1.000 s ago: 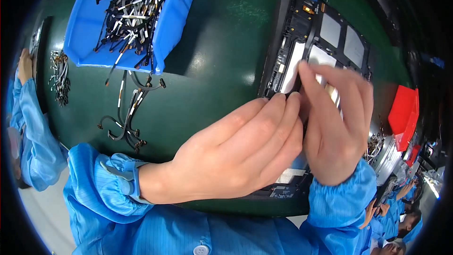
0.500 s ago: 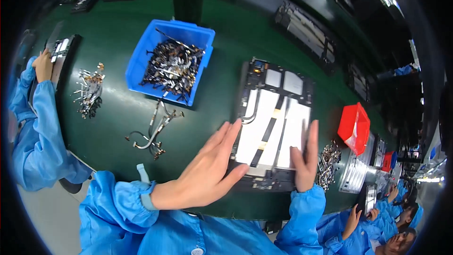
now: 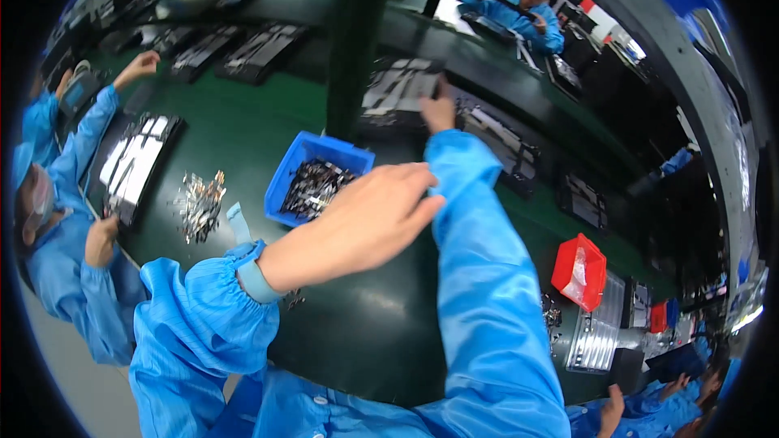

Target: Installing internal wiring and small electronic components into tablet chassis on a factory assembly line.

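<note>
Right arm is stretching far fwd, right hand (image 3: 439, 111) gripping the edge of a dark panel (image 3: 400, 89) on the far side of the green table (image 3: 243, 126). Left hand (image 3: 369, 215) is hovering open — fingers loose, empty — just beside the blue bin (image 3: 286, 176).

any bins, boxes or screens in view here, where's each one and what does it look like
blue bin: open rectangular plastic tray, centre of the green table, full of small dark metal parts, just beyond the left hand.
red bin: small open box, table's right edge.
handheld device: dark, bluish face, held by a co-worker at far left; details unclear.
</note>
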{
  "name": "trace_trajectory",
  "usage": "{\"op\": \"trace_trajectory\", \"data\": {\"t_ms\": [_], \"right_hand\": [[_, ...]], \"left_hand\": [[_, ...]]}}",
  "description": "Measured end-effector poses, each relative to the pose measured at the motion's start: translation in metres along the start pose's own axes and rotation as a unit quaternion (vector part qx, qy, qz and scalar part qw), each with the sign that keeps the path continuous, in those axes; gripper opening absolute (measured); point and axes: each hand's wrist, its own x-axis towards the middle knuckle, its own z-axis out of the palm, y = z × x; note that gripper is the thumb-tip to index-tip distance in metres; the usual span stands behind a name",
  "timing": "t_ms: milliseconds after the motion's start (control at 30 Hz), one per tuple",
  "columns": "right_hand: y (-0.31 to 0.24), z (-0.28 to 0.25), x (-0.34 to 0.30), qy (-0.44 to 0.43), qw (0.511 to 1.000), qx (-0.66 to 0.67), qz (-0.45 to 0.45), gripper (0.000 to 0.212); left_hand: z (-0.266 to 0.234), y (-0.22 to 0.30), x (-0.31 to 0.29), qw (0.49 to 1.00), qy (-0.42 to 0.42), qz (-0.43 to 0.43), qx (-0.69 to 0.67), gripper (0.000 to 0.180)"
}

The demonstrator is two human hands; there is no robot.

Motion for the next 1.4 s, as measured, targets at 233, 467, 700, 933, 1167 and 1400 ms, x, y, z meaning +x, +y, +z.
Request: {"op": "trace_trajectory", "data": {"t_ms": [233, 467, 700, 933, 1167, 1400], "right_hand": [[0.045, -0.094, 0.028, 0.102, 0.958, -0.25, -0.1, 0.031], [0.086, -0.199, -0.064, 0.001, 0.928, -0.336, 0.159, 0.062], [0.07, -0.295, -0.035, -0.08, 0.971, 0.131, 0.182, 0.069], [0.017, -0.272, -0.082, -0.375, 0.912, 0.143, 0.084, 0.069], [-0.004, -0.225, -0.124, -0.474, 0.864, 0.086, 0.144, 0.059], [-0.126, -0.241, -0.195, -0.379, 0.924, 0.007, 0.051, 0.038]], "left_hand": [[0.043, -0.048, 0.118, 0.994, 0.086, -0.063, -0.004, 0.045], [0.122, -0.154, 0.227, 0.931, 0.063, -0.358, 0.011, 0.072], [0.067, -0.041, 0.16, 0.915, -0.278, -0.266, -0.119, 0.054], [-0.053, 0.044, -0.006, 0.964, -0.235, -0.083, 0.091, 0.022], [0.023, -0.043, -0.147, 0.952, -0.04, -0.089, 0.291, 0.015], [0.068, -0.089, -0.122, 0.917, 0.06, 0.075, 0.388, 0.027]]}}
